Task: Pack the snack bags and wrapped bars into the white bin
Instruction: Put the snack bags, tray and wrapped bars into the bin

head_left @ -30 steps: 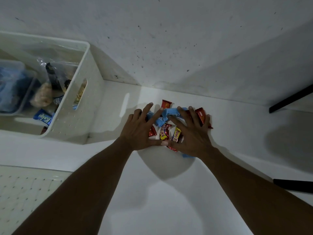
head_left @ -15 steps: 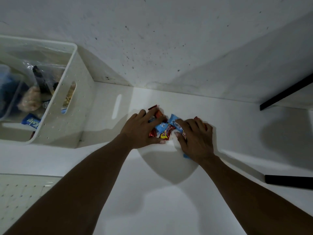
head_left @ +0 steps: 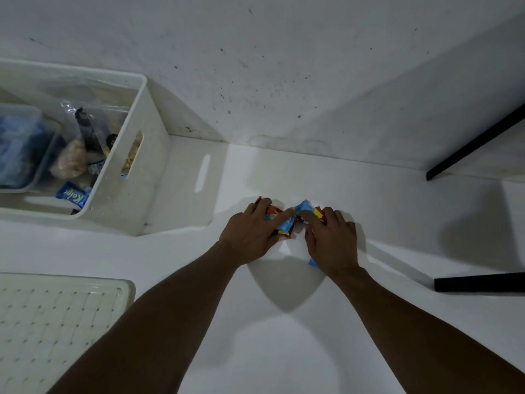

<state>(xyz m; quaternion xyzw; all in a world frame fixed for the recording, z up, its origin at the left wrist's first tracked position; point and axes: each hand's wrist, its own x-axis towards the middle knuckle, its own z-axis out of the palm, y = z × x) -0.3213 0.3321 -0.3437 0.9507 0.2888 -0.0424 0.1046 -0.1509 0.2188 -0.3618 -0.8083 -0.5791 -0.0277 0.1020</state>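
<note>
A small heap of wrapped bars [head_left: 295, 218], blue, red and yellow, lies on the white surface at centre. My left hand [head_left: 251, 234] and my right hand [head_left: 332, 240] press in on the heap from both sides, fingers curled over the wrappers. A blue wrapper corner [head_left: 312, 263] pokes out under my right wrist. The white bin [head_left: 142, 155] stands at the left, holding clear snack bags [head_left: 85, 143], a blue packet [head_left: 72, 198] and a clear tub [head_left: 20, 146].
A white perforated lid [head_left: 56, 317] lies at the lower left. A white wall rises behind the surface. Two black bars [head_left: 477, 143] [head_left: 480, 284] jut in from the right edge.
Both hands have drawn closer together and curled their fingers, bunching the spread-out bars into a tight heap. The view has shifted slightly, so the bin sits further right in frame.
</note>
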